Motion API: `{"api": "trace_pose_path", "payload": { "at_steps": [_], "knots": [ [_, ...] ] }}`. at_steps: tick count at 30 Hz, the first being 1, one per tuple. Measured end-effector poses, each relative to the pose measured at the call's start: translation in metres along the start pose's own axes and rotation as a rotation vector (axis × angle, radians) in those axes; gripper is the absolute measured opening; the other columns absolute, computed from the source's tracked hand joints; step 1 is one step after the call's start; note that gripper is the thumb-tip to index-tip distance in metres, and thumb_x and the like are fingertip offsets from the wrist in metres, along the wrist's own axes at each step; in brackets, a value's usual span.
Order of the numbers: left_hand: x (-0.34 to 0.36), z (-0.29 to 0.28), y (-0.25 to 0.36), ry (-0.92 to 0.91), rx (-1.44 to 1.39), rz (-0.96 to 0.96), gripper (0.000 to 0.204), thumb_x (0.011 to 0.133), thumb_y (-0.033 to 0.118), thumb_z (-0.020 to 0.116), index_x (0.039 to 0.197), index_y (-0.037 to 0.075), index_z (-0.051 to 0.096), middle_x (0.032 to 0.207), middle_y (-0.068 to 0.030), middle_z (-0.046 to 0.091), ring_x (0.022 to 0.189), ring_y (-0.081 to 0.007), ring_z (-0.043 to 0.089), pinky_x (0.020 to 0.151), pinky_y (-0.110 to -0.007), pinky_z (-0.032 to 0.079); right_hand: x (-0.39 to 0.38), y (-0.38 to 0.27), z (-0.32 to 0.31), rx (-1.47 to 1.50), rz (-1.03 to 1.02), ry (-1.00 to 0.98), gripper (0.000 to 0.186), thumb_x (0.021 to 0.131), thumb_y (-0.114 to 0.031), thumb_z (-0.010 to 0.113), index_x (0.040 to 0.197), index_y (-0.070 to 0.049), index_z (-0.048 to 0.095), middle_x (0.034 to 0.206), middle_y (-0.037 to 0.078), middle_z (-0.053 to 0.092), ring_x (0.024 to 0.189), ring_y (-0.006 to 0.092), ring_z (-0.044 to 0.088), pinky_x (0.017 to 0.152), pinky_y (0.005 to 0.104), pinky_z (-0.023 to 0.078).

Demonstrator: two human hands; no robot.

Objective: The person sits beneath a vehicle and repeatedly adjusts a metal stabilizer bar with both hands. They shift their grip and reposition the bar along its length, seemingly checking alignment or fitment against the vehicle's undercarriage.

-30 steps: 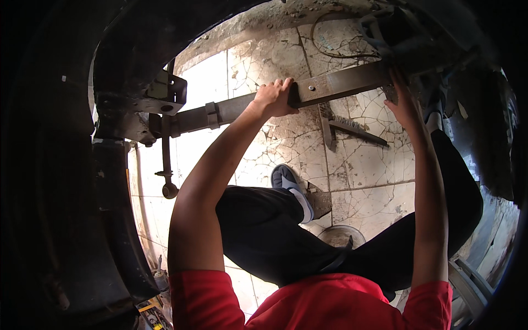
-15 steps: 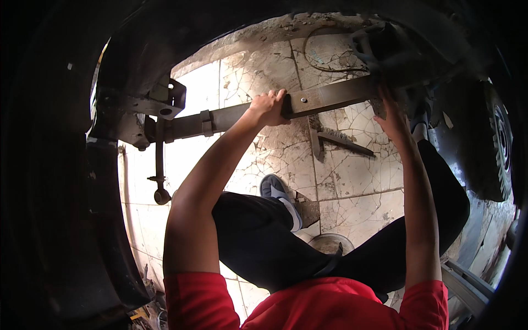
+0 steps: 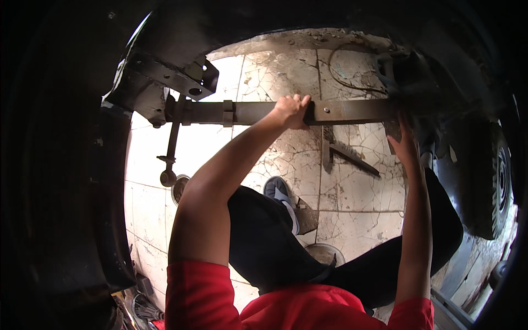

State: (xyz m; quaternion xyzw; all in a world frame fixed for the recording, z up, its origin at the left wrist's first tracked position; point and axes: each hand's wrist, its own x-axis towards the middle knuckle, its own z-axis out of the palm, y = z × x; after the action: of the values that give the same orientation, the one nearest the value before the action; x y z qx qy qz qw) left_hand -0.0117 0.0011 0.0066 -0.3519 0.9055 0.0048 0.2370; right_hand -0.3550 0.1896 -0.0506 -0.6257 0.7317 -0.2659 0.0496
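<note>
The floor [image 3: 357,192] is of pale tile, heavily cracked and stained, glaring with light on the left and shaded toward the right. A rough, dirt-covered strip [image 3: 308,43] bounds it at the far side. Dark vehicle structure [image 3: 113,203] encloses the work area on the left and top. A wheel [image 3: 501,179] with a treaded tyre stands at the right.

The long flat metal bar [image 3: 357,111] spans the area above the floor, its left end at a holed bracket [image 3: 206,80], its right end lost in shadow. A link rod [image 3: 174,135] hangs near the left end.

The left hand [image 3: 293,111] is wrapped over the bar near mid-length. The right hand [image 3: 406,144] is at the shaded right portion, thumb and fingers spread apart; fingertip contact cannot be determined.

On the tiles: a curved hose [image 3: 330,66] at the far side, a bristled tool [image 3: 355,158] below the bar, and a round bowl [image 3: 325,254] near the person's legs. Smallest item noted: a bolt head [image 3: 326,110] on the bar.
</note>
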Motion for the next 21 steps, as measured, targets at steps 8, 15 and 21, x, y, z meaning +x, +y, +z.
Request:
{"api": "trace_pose_path", "payload": {
  "at_steps": [8,15,21],
  "knots": [
    [0.002,0.008,-0.005,0.046,-0.054,-0.017,0.116,0.076,0.071,0.073,0.156,0.006,0.021,0.134,-0.0239,0.054,0.120,-0.0380,0.060,0.096,-0.047,0.051,0.011,0.007,0.020,0.028,-0.018,0.106,0.097,0.080,-0.005,0.079,0.160,-0.020,0.025,0.165,0.011,0.028,0.145,0.0343,0.038,0.114,0.0418,0.042],
    [-0.002,0.011,-0.007,0.080,-0.069,-0.028,0.113,0.075,0.071,0.073,0.156,0.007,0.026,0.135,-0.0224,0.056,0.118,-0.0367,0.062,0.096,-0.046,0.051,0.005,-0.020,-0.001,0.076,0.080,0.016,0.094,0.081,-0.003,0.076,0.159,-0.018,0.026,0.164,0.013,0.028,0.147,0.0360,0.035,0.117,0.0427,0.037],
    [-0.007,0.012,-0.006,0.121,-0.036,-0.007,0.112,0.075,0.071,0.073,0.155,0.007,0.026,0.133,-0.0223,0.057,0.114,-0.0369,0.064,0.094,-0.046,0.053,0.016,-0.014,0.007,-0.007,0.085,0.035,0.096,0.082,-0.005,0.076,0.160,-0.022,0.023,0.164,0.010,0.028,0.145,0.0358,0.037,0.112,0.0441,0.043]
  ]
}}
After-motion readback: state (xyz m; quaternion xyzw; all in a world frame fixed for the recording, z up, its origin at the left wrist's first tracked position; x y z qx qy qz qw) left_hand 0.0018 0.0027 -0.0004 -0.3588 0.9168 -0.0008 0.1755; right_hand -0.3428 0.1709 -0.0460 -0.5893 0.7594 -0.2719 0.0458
